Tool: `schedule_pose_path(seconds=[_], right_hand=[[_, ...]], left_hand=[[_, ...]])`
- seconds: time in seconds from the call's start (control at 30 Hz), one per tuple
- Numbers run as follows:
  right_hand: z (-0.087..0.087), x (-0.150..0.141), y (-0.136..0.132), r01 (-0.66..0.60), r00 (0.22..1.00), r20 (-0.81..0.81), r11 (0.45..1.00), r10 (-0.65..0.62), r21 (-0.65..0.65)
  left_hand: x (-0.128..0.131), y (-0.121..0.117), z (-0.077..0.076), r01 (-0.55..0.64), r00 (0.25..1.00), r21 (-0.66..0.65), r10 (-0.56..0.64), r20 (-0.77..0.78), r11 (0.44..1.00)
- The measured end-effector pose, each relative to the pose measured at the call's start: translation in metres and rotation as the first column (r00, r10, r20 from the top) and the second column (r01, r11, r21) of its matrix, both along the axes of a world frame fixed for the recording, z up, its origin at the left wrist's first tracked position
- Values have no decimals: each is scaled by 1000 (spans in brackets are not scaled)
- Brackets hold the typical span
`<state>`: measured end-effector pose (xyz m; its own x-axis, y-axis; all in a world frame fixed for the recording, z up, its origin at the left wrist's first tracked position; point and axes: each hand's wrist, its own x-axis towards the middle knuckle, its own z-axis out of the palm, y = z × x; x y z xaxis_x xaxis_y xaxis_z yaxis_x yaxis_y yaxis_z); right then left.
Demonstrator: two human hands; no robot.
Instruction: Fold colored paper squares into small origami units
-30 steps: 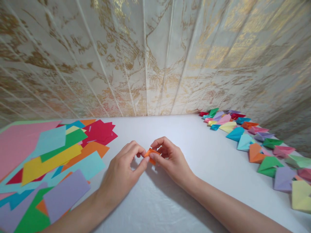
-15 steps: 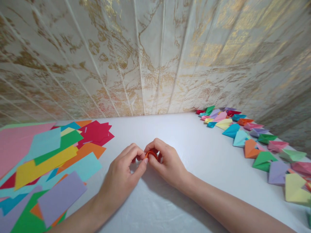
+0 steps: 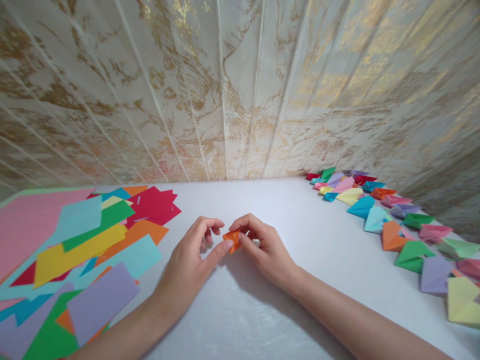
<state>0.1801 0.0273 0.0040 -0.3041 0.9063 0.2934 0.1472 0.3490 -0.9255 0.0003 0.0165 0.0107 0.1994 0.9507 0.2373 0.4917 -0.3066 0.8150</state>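
Observation:
A small folded piece of orange paper point(image 3: 233, 241) is held just above the middle of the white table. My right hand point(image 3: 264, 245) pinches its right side between thumb and bent fingers. On the other side, my left hand point(image 3: 197, 252) has its thumb tip against the paper's left edge. The index finger of that hand is lifted and curved, with a gap between it and the thumb. Part of the folded paper is hidden behind the fingertips.
Flat sheets of coloured paper overlap on the left, among them a lilac sheet point(image 3: 103, 302) and red sheets point(image 3: 153, 206). Rows of folded paper pieces line the right edge, including a green one point(image 3: 413, 256). A patterned curtain point(image 3: 240, 100) hangs behind the white table point(image 3: 210, 320).
The left fingers have come away from the thumb and opened. The orange paper has turned, so more of its folded face shows. The view has shifted slightly.

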Motion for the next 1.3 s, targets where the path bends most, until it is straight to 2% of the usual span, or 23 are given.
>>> schedule_pose_path(seconds=[0.1,0.2,0.3,0.4,0.53,0.73,1.3], right_hand=[[0,1,2,-16,992,-124,996,6,-86],[0,0,4,-57,975,-222,978,12,-198],[0,-1,6,-105,975,-216,954,44,-280],[-1,-1,8,-91,975,-222,943,19,-321],[-4,-1,9,-42,975,-219,942,-34,-334],[-1,-3,6,-76,981,-196,943,11,-325],[-3,3,12,-33,982,-185,935,-35,-354]], left_hand=[[-3,4,-1,72,997,-79,-73,1,994],[-4,6,-1,56,998,-69,-54,36,996],[-4,6,-1,76,995,-45,-73,64,996],[-4,5,-1,99,993,-16,-98,61,995],[-3,4,-2,11,998,-6,-11,59,1000],[-2,6,-1,-37,992,-9,37,123,999],[-4,3,6,54,979,-47,-44,200,997]])
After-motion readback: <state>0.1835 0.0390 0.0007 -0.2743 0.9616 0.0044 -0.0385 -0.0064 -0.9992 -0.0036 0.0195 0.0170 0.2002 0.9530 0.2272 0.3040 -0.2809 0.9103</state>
